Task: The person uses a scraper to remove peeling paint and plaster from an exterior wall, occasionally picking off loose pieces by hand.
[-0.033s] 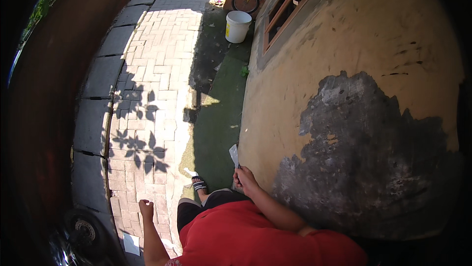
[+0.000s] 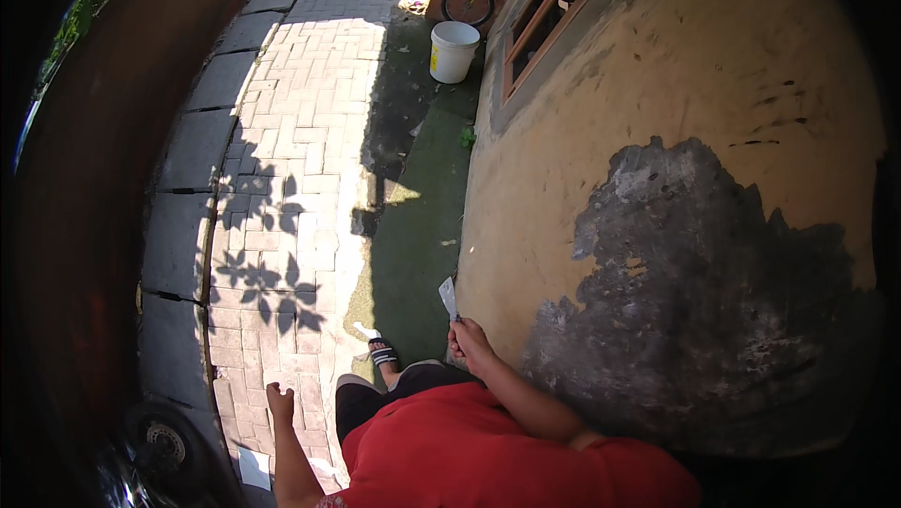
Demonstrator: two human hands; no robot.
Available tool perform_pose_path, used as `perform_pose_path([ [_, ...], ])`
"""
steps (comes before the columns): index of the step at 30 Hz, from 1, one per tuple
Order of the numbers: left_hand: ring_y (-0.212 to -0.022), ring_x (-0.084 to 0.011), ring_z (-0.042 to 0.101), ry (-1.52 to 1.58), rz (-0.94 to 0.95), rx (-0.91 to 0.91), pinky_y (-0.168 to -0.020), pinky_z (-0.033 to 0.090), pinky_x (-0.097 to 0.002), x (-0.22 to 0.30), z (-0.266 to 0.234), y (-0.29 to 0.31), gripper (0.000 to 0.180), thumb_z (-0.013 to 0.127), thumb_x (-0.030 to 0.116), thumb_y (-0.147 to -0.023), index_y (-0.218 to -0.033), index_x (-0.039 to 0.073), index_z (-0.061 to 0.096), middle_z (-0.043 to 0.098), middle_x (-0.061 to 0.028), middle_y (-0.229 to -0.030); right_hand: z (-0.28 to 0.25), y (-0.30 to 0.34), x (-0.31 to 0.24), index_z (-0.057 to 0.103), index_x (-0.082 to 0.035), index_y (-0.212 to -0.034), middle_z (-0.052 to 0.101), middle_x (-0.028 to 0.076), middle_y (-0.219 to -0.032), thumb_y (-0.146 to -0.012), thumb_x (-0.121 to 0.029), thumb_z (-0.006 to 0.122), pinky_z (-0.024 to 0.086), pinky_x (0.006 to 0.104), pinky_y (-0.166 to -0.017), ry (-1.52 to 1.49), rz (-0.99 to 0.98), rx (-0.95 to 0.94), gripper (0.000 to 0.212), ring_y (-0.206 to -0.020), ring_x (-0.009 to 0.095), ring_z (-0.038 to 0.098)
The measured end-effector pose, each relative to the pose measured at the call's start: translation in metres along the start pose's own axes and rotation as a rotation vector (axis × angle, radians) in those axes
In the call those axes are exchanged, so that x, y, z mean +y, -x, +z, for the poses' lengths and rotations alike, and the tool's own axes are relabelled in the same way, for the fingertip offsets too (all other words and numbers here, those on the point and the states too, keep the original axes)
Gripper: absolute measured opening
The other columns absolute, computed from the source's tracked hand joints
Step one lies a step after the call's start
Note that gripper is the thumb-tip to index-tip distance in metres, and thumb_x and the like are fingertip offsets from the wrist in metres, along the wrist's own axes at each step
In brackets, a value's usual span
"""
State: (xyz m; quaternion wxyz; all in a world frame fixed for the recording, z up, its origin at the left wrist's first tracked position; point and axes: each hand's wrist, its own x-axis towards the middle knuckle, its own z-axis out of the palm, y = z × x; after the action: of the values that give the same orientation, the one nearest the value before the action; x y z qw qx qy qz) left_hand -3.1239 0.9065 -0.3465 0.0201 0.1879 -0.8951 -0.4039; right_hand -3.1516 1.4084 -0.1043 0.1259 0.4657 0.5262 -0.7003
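My right hand [image 2: 469, 343] is closed around the handle of a scraper [image 2: 449, 300] with a flat, pale metal blade. The blade points up and away from me, close to the foot of the wall on my right. That wall [image 2: 526, 227] is yellowish tan, with a large dark grey patch [image 2: 694, 302] where the paint is gone and rough surface shows. On the other side my left hand [image 2: 280, 402] hangs over the sunlit paving, fingers curled loosely and nothing visible in them.
A white bucket [image 2: 454, 53] stands by the wall ahead, near a bicycle [image 2: 469, 1] and a framed window [image 2: 554, 15]. Green-grey ground [image 2: 422, 227] borders the brick paving [image 2: 310, 133]. A wheel [image 2: 161, 442] is at lower left, beside a white sheet [image 2: 253, 467].
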Motion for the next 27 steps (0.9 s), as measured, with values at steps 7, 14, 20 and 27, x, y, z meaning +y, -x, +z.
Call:
perform_pose_path([
  [7,-0.040,-0.0282,0.060,0.247,-0.706,-0.367,-0.039,0.054,-0.0373,-0.022,-0.045,-0.016,0.051,0.051,0.033,-0.100,-0.085,-0.014,0.058,0.060,-0.0185,-0.055,0.010,-0.032,0.007,0.054,-0.004,-0.103,0.054,0.003,-0.076,-0.099,-0.016,0.049,0.036,0.0248,-0.041,0.024,-0.012,0.075,0.014,-0.053,0.009,0.049],
  [14,-0.079,-0.0343,0.072,-0.141,-0.864,-0.988,-0.056,0.055,-0.0438,-0.030,-0.042,-0.101,0.037,0.048,0.034,-0.102,-0.117,0.001,0.053,0.069,-0.0206,-0.103,-0.002,0.010,-0.035,0.051,-0.004,-0.138,0.063,0.005,-0.086,-0.098,-0.015,0.055,0.040,0.0245,-0.043,0.249,-0.341,0.472,0.041,-0.054,0.009,0.055],
  [20,-0.068,-0.0241,0.069,0.191,-0.453,-0.702,-0.055,0.053,-0.0372,0.027,0.006,-0.275,0.028,0.050,0.033,-0.102,-0.107,0.006,0.055,0.066,-0.0095,-0.085,-0.021,0.039,-0.051,0.055,-0.006,-0.135,0.061,0.003,-0.084,-0.098,-0.016,0.057,0.041,0.0262,-0.049,-0.180,-0.413,0.595,0.039,-0.057,0.009,0.052],
  [27,-0.071,-0.0229,0.070,-0.034,-0.314,-0.765,-0.055,0.054,-0.0376,0.120,0.072,-0.394,0.029,0.049,0.033,-0.102,-0.108,0.006,0.057,0.068,-0.0105,-0.091,-0.025,0.101,-0.127,0.059,-0.002,-0.132,0.067,0.011,-0.109,-0.101,-0.017,0.054,0.051,0.0316,-0.083,0.264,-0.684,1.047,0.035,-0.090,0.019,0.066],
])
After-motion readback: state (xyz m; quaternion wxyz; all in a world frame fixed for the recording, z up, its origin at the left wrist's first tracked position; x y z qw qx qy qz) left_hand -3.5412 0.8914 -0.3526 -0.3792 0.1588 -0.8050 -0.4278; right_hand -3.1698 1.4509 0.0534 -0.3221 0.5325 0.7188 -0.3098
